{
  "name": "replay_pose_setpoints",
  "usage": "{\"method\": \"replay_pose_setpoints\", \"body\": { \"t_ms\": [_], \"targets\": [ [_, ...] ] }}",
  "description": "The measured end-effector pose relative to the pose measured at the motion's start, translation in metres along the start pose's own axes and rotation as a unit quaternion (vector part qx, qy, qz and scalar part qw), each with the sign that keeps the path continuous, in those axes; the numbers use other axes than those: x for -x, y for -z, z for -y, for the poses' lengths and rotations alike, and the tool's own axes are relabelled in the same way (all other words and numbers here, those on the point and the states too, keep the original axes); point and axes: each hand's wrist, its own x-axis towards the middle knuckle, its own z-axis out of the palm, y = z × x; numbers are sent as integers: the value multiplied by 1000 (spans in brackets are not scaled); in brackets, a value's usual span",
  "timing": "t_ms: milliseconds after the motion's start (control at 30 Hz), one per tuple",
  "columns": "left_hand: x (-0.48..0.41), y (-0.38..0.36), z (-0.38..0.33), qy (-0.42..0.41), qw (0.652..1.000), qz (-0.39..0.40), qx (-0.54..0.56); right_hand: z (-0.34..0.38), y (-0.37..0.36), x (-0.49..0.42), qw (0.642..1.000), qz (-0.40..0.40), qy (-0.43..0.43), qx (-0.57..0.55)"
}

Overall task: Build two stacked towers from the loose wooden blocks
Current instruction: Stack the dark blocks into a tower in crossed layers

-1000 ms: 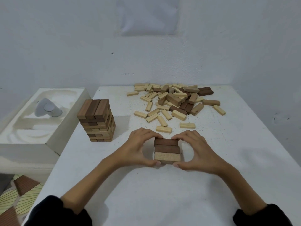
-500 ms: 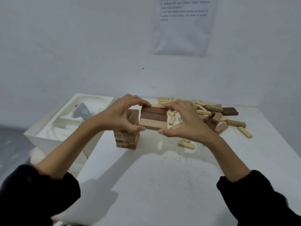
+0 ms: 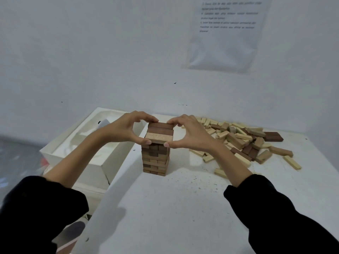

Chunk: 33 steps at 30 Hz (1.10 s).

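While your left hand and right hand pinch three-block layer from both ends, it sits atop tower just below your thumbs. Risk: uneven release drags layer askew, tips tower. Loose blocks lie beyond right hand on tabletop.

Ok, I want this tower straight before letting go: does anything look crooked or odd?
Nothing stands out. The three-block layer, pinched between left hand and right hand, sits roughly square over the tower, whose lower rows look slightly uneven. The loose blocks lie scattered on the right.
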Motion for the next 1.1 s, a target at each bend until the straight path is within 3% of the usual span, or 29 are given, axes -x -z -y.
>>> {"method": "replay_pose_setpoints", "body": {
  "t_ms": [733,967,1100],
  "targets": [
    [4,-6,16,9,999,27,21,5,-11,8,999,-4,-47,4],
    [23,-30,2,138,972,-27,191,19,-32,35,989,32,-128,-60],
    [30,-40,-14,124,968,-20,217,24,-46,39,987,68,-133,-54]
  ]
}}
